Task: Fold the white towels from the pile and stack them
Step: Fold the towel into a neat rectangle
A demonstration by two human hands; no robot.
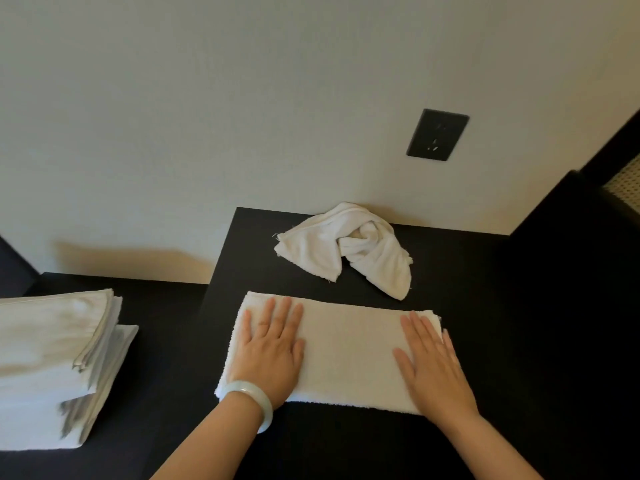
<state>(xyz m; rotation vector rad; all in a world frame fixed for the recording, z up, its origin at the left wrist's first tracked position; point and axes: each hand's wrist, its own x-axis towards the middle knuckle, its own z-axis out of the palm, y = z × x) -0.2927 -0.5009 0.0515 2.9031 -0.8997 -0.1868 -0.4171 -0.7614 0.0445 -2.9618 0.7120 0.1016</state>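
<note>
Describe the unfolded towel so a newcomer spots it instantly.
Find the black wall outlet. Below it and slightly left, at the far edge of the dark table against the wall, lies the crumpled white towel. Unlike the flat folded towel nearer the camera and the folded stack at left, it is twisted and bunched.

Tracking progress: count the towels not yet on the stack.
2. The half-folded towel lies under the left hand and right hand; the crumpled towel sits behind, by the wall, possibly hiding another.

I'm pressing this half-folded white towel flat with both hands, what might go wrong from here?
The stack of folded white towels on the left looks skewed, so adding another may tip it. The flat white terry towel under your left hand sits near the edge of the black table and may slide off.
</note>
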